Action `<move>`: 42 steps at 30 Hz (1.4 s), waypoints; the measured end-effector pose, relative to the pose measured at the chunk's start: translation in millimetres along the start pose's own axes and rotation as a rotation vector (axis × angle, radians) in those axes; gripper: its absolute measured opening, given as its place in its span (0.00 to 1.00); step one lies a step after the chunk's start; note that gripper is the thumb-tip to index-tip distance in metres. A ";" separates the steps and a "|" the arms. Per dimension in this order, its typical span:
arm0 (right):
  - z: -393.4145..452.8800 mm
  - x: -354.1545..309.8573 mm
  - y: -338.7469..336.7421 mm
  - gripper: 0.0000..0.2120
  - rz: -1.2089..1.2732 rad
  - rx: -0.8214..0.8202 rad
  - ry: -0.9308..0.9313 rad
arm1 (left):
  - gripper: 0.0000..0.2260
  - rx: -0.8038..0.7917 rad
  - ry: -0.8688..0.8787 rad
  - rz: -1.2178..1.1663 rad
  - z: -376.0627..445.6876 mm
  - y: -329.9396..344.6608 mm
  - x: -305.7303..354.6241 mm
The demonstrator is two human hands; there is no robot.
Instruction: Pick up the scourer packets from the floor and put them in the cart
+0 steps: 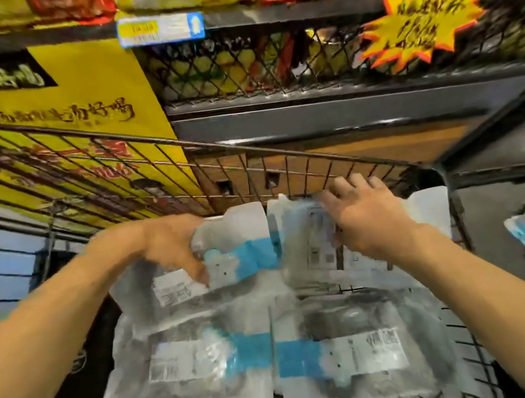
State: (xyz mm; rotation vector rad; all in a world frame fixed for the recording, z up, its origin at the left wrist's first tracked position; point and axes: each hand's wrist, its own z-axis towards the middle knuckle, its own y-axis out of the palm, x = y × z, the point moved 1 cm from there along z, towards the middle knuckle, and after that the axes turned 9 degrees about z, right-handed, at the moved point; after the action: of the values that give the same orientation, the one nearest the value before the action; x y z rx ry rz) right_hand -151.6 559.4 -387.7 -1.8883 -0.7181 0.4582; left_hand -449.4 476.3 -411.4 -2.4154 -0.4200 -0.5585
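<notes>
Packets [230,263] seemingly within cart [316,155] rim

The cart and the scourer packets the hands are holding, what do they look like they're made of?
The cart looks like dark metal wire: thin straight rods form an open grid you can see through, with a dull finish.

The packet in the left hand and the packet in the right hand look like thin, glossy clear plastic film: they crinkle, catch light, and show grey contents, probably scourers, plus white and blue printed labels.
</notes>
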 end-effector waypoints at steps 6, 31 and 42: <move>-19.8 -2.5 15.1 0.34 0.171 0.290 -0.001 | 0.30 0.000 -0.193 0.404 37.4 -0.9 7.8; -390.1 144.9 -109.9 0.43 0.347 0.609 0.508 | 0.35 0.855 0.258 0.725 -130.1 21.6 393.8; -666.7 310.4 -65.4 0.57 0.430 0.708 0.991 | 0.34 0.880 0.693 0.925 -92.1 98.9 759.1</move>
State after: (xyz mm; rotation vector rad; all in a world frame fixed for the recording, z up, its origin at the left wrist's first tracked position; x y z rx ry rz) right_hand 464.9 327.1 -54.4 -1.3164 0.4714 -0.0207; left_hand 218.7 464.7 -26.7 -1.2277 0.6152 -0.5561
